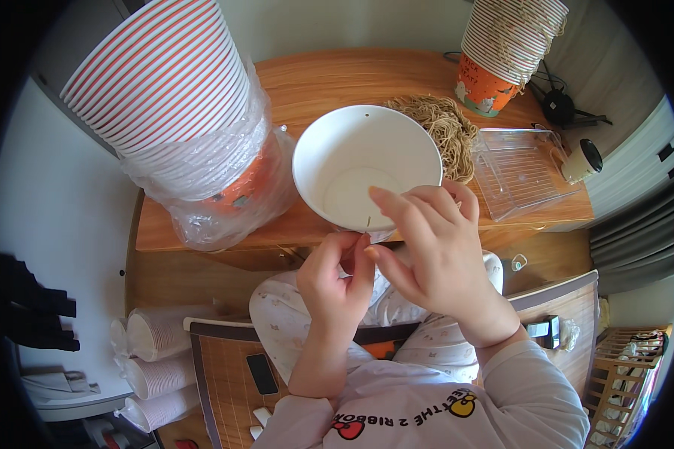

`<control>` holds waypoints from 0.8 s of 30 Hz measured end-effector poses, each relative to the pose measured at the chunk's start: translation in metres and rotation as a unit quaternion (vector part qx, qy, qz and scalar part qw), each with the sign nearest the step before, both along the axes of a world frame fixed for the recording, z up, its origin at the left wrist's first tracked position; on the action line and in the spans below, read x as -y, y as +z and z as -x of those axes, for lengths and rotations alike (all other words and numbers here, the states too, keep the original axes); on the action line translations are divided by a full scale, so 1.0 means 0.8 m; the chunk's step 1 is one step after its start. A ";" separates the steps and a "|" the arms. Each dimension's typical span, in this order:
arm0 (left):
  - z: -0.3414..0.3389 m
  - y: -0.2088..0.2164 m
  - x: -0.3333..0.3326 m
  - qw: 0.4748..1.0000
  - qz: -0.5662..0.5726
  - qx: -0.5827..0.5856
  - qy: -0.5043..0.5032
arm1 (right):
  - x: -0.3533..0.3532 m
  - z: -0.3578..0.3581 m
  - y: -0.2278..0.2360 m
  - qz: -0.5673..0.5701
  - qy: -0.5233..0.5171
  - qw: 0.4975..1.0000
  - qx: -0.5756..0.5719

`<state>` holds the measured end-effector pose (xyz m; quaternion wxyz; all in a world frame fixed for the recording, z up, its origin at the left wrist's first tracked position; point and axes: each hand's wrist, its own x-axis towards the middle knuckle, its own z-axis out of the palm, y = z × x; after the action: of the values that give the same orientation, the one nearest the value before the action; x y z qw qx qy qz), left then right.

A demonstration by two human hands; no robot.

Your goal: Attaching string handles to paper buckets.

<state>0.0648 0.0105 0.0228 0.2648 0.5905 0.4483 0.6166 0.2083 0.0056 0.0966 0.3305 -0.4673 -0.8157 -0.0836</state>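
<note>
Closest to my lens, it's the white shirt [397, 408], sleeves reaching forward, and now I get the wooden bench [329, 75] curving across my feed. Up on the left, the tall bucket stack [157, 82], red-striped rims, clear plastic bunched around its lower half! Far right, the smaller bucket stack [513, 45] with strands draped over it.

Centre stage, 1 white bucket [344, 161], upright near the bench's front edge, mouth facing me. To its right, a clear tray [518, 176], and just behind the bucket's right side, a heap of tan twine [442, 135].

Down to the 2 hands! The left hand [333, 273] has thumb and forefinger pinched just outside the near rim, apparently on the cord, though the fingertips hide it. The right hand [442, 254] is loose, forefinger lifted, thumb tip beside that pinch; I see nothing in its grasp.

And the smallest player: a short cord end [368, 221] against the bucket's near inner wall. I'd keep that pinch firm and close to the wall, pull gently so the end can't slip out, and avoid tipping the bucket forward.
</note>
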 end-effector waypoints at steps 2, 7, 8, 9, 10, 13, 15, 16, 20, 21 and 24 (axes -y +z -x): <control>0.001 -0.002 -0.001 0.999 0.009 0.028 -0.020 | 0.001 0.005 0.007 0.022 -0.003 1.000 0.011; 0.002 -0.003 0.000 0.999 0.025 0.028 -0.034 | -0.004 0.007 0.005 0.036 0.020 0.999 0.021; 0.002 -0.004 0.000 0.999 0.025 0.028 -0.033 | -0.004 0.007 0.005 0.035 0.021 0.999 0.021; 0.002 -0.004 0.000 0.999 0.024 0.030 -0.034 | -0.004 0.005 0.005 0.053 0.033 0.998 0.012; 0.003 -0.005 0.000 0.999 0.023 0.033 -0.035 | -0.005 0.003 0.005 0.070 0.045 0.996 0.002; 0.000 -0.008 0.002 0.996 0.055 0.062 -0.041 | -0.010 -0.003 -0.003 0.053 0.060 0.996 -0.029; 0.000 -0.004 0.007 0.995 0.048 0.073 -0.038 | -0.009 -0.004 -0.002 0.048 0.054 0.996 -0.048; 0.000 -0.003 0.009 0.995 0.042 0.083 -0.034 | -0.009 -0.004 -0.003 0.042 0.048 0.996 -0.067; 0.010 -0.018 0.013 0.988 -0.015 0.126 -0.092 | 0.005 -0.012 -0.011 -0.063 0.093 0.992 -0.060; 0.013 -0.013 0.016 0.969 0.028 0.187 -0.158 | 0.010 -0.014 -0.024 -0.068 0.115 0.989 -0.056; 0.023 -0.014 0.010 0.914 0.090 0.266 -0.292 | 0.023 -0.014 -0.070 -0.083 0.143 0.986 -0.032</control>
<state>0.0461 0.0024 0.0113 0.5950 0.4825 0.2226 0.6030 0.2198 -0.0129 0.0403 0.4021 -0.3195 -0.8535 -0.0880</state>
